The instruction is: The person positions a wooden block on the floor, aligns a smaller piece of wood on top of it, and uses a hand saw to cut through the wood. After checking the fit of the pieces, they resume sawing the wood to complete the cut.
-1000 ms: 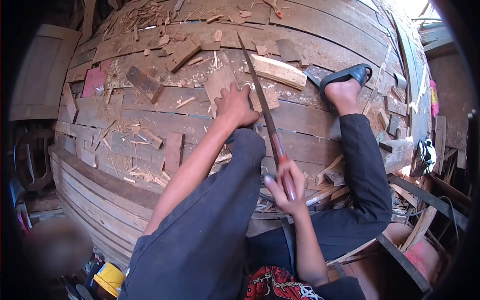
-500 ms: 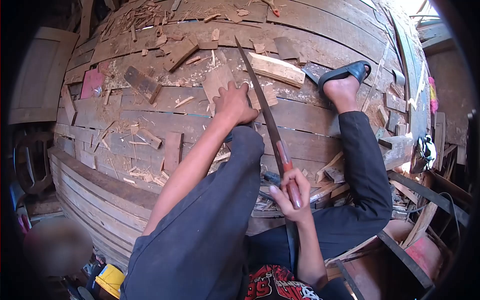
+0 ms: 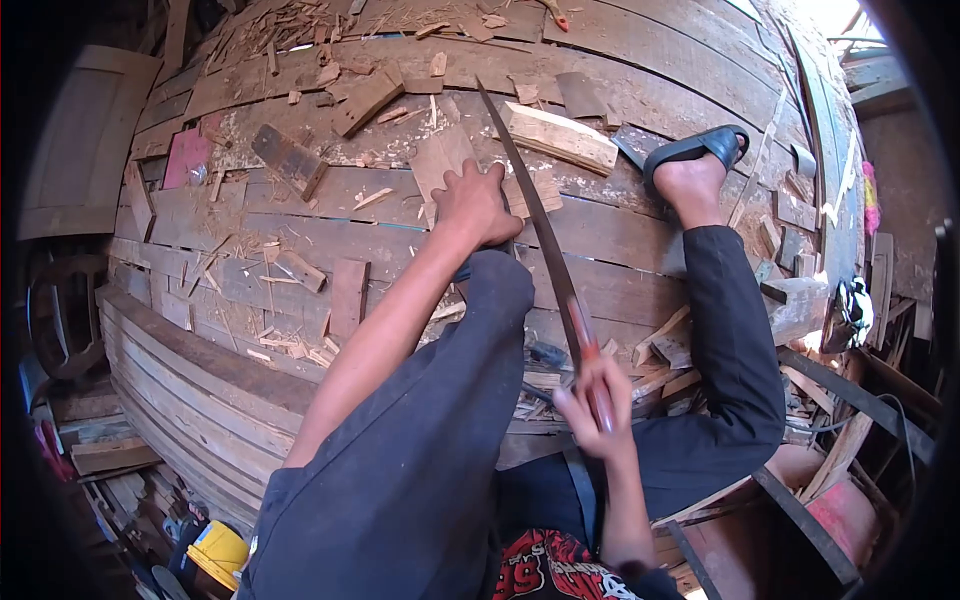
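Head view: We rest our left hand [image 3: 475,205], fingers fanned wide, on a board [image 3: 440,162] at the middle of the plank floor [image 3: 620,245], while our right hand [image 3: 600,392], slightly blurred, wraps around the red-brown handle [image 3: 588,346] of a saw [image 3: 541,220]. The blade slants across the board just right of the left hand, its narrow tip pointing away from us (whether the teeth touch the wood, we cannot tell). Beyond the blade, a pale-edged block [image 3: 560,138] lies near our sandal [image 3: 690,155]. Offcuts and shavings litter the planks around us; a yellow bucket [image 3: 217,553] stands at lower left.
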Available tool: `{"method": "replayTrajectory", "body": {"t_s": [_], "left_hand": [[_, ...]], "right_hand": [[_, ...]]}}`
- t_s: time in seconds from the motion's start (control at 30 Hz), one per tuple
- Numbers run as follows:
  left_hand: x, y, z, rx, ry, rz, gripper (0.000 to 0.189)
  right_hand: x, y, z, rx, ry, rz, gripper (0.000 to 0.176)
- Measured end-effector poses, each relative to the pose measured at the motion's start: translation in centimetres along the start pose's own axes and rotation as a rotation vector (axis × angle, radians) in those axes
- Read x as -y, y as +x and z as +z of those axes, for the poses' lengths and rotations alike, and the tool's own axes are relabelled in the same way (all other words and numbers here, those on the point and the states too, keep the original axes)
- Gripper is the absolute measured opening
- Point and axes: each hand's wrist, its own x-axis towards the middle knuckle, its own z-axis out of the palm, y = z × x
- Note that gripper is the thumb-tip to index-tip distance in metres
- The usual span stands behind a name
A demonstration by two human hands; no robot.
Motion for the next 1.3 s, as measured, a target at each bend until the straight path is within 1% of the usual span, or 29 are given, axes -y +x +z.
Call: {"method": "replayTrajectory", "body": {"t_s": [0.07,0.13,0.17,0.2,0.3,0.33,0.4,0.47,0.5,0.53,0.6,0.67,0.77,0.8,0.87,0.97,1.03,1.1,1.13,1.17,1.27,1.3], "left_hand": [[0.4,-0.1,0.5,0.005,0.004,-0.001,0.087],[0.7,-0.3,0.6,0.006,-0.003,0.001,0.086],[0.4,-0.3,0.4,-0.001,-0.007,0.012,0.086],[0.3,-0.2,0.3,-0.008,-0.007,0.014,0.084],[0.1,-0.5,-0.1,-0.011,-0.003,0.014,0.079],[0.1,-0.5,-0.3,-0.005,-0.008,0.011,0.079],[0.1,-0.2,-0.2,-0.002,-0.010,0.005,0.079],[0.2,-0.2,0.2,-0.003,0.005,0.004,0.080],[0.5,-0.2,0.3,-0.014,-0.004,0.002,0.080],[0.5,-0.2,0.3,-0.019,-0.008,0.009,0.080],[0.2,-0.2,0.3,-0.017,-0.004,0.024,0.082],[0.3,-0.3,0.3,-0.010,0.010,0.014,0.087],[0.3,-0.4,0.3,0.027,0.011,0.010,0.087],[0.3,0.0,0.1,0.023,0.001,0.007,0.088],[0.3,0.1,0.3,-0.005,0.014,0.014,0.088],[0.7,-0.1,0.8,-0.014,0.025,0.021,0.087],[0.4,-0.1,0.6,-0.010,0.004,0.020,0.084],[0.2,-0.1,0.1,0.005,-0.028,0.008,0.079],[0.2,-0.2,-0.1,0.005,-0.022,0.011,0.079],[0.1,-0.5,0.0,0.012,-0.019,0.012,0.079],[0.2,0.0,-0.1,-0.029,-0.022,0.028,0.080],[0.4,-0.3,0.4,-0.035,-0.022,0.029,0.081]], "right_hand": [[1.2,-2.7,-0.5,0.001,0.058,-0.002,0.034],[0.4,-3.0,-0.2,0.003,0.071,0.035,0.034],[-0.9,-1.3,0.3,-0.005,0.069,0.025,0.034],[-0.8,1.3,1.1,-0.014,0.066,0.004,0.035],[0.1,6.1,2.5,-0.035,0.120,0.121,0.034],[0.2,5.4,2.1,-0.033,0.085,0.067,0.034],[-0.1,0.9,0.6,-0.016,0.010,-0.027,0.035],[-0.3,-4.1,-0.7,-0.018,0.040,-0.015,0.035],[-0.2,-5.2,-0.9,-0.006,0.102,0.059,0.035],[-0.3,-4.8,-0.5,0.008,0.073,0.045,0.035],[-1.0,-0.3,1.0,0.021,0.009,-0.008,0.035],[-2.0,4.9,2.7,-0.003,0.068,0.025,0.035],[-1.4,5.0,1.4,-0.048,0.146,0.034,0.034],[-1.3,3.5,0.6,-0.036,0.109,0.026,0.034],[-1.2,-1.9,-0.3,-0.006,0.044,0.033,0.034],[-1.5,-1.2,0.5,0.075,-0.045,-0.095,0.033],[-2.9,3.7,2.4,0.000,-0.038,-0.153,0.033],[-1.9,7.1,2.3,-0.014,0.089,-0.007,0.033],[-1.5,7.6,2.3,-0.012,0.153,0.075,0.033],[-1.6,6.8,1.7,-0.013,0.113,0.038,0.032],[-1.0,0.3,0.2,0.030,0.003,-0.006,0.031],[-1.1,-0.6,0.1,0.039,-0.010,-0.023,0.031]]}}
